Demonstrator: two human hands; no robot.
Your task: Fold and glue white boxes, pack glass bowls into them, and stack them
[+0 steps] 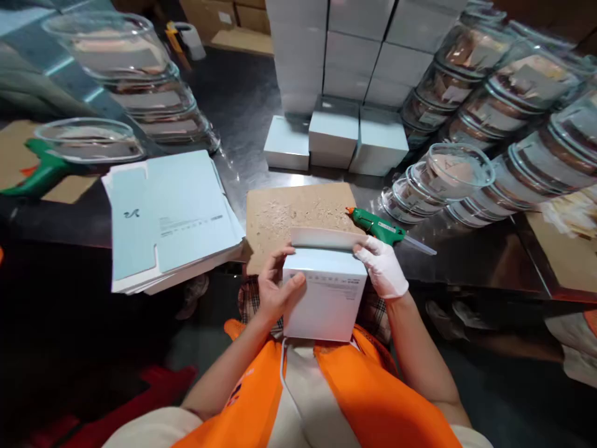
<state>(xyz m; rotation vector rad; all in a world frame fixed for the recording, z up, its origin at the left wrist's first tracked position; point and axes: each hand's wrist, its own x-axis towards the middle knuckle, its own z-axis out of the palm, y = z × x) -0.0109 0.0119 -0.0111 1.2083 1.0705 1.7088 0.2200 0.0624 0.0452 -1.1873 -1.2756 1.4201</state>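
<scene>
Close to my body I hold a white box (325, 305) with small print along its upper part. Its flap (326, 238) stands raised at the far edge. My left hand (278, 287), bare, grips the box's left side, thumb on the printed face and fingers by the flap's left end. My right hand (383, 266), in a white glove, pinches the right end of the flap at the box's far corner. Just beyond lies a brown cardboard sheet (298, 208) with dried glue bits on it. A green glue gun (380, 227) with a clear glue stick rests at its right edge.
Flat printed carton blanks (181, 218) are stacked at left, near another green glue gun (44, 168). Clear round containers stand in stacks at left (153, 93) and right (433, 177). Closed white boxes (333, 127) line the back. Other people's feet show beyond the table edge.
</scene>
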